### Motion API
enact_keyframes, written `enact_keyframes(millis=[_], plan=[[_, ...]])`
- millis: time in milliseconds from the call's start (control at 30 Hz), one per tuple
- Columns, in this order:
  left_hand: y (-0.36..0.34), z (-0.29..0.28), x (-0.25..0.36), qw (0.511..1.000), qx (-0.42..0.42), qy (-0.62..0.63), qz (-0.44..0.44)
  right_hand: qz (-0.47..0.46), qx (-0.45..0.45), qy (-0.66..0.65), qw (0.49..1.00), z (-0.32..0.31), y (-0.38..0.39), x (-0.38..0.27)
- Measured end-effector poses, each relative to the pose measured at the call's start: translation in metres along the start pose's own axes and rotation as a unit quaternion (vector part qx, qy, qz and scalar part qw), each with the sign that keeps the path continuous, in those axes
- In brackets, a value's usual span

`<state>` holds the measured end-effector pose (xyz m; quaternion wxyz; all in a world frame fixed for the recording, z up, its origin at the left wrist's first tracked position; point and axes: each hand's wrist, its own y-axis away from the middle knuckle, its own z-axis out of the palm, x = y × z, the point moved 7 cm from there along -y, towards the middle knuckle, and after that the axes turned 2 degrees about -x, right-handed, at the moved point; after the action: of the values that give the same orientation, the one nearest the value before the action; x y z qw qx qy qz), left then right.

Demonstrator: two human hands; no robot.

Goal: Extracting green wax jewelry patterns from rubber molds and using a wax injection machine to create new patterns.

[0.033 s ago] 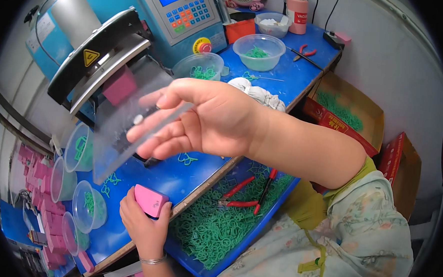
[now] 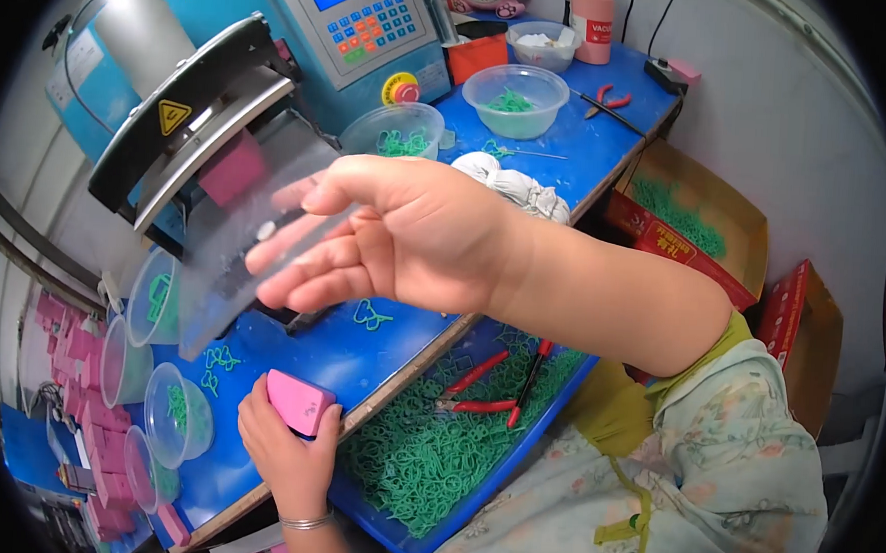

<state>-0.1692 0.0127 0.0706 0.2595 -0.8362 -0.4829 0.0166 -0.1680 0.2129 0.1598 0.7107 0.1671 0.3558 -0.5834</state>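
blue tabletop (image 2: 359,347) runs under a press machine (image 2: 201,114) with a keypad panel (image 2: 361,17) behind. the right hand (image 2: 405,234) hovers above the table, fingers nearly straight, pinching a clear plastic sheet (image 2: 234,256) between thumb and fingers; the sheet hangs tilted in front of the press. the left hand (image 2: 289,449), at the table's near edge, grips a pink block (image 2: 299,401) in curled fingers. clear bowls (image 2: 170,412) stand left of it. green rings (image 2: 434,456) fill a tray below the edge, with red pliers (image 2: 482,389) lying on them.
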Motion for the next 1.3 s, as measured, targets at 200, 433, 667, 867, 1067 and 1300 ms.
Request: enact_keyframes(millis=[200,433,667,867,1067,1300], plan=[[0.000,0.003,0.000,1.000,-0.009,-0.005,-0.009,-0.069,0.043,0.104,0.991,-0.021,-0.015,0.003],[0.001,0.006,-0.002,0.999,-0.020,-0.006,-0.026,-0.087,0.084,0.159,0.980,-0.038,-0.032,0.015],[0.003,0.005,0.000,0.999,-0.007,-0.027,-0.027,-0.150,0.127,0.285,0.938,-0.047,-0.029,0.014],[0.004,0.007,-0.002,0.998,-0.013,-0.044,-0.036,0.025,0.134,0.140,0.981,-0.051,-0.039,0.017],[0.003,0.004,0.003,0.998,0.021,-0.057,-0.016,0.054,0.091,0.105,0.989,-0.052,-0.050,0.024],[0.008,0.001,0.001,0.997,0.033,0.041,-0.053,0.076,0.106,0.101,0.986,-0.055,-0.052,0.025]])
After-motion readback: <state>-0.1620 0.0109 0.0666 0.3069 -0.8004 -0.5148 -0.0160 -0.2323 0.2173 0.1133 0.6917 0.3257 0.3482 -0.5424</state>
